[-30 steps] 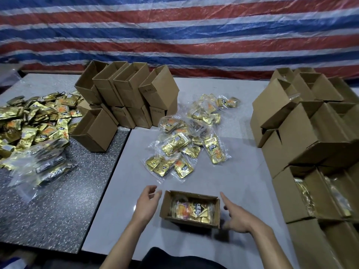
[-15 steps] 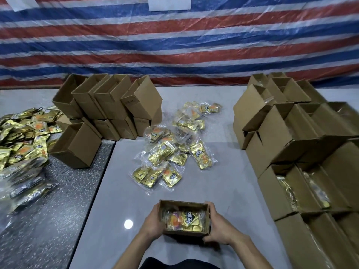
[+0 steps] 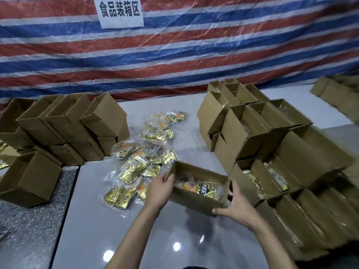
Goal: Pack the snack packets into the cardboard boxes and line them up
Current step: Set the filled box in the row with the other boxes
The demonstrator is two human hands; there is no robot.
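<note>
The left hand [image 3: 159,191] and right hand [image 3: 236,207] are gripping the ends of the cardboard box [image 3: 194,202] of snack packets [image 3: 204,189] just above the surface [image 3: 155,233], probably to line it up beside the packed boxes [image 3: 246,191].

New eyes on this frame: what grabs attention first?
Dead centre, the left hand and right hand grip the ends of an open cardboard box with a bagged snack packet inside. Behind it a pile of gold snack packets sprawls on the grey table, between empty boxes on the left and stacked boxes on the right. A striped tarp with a white sign fills the background.
</note>
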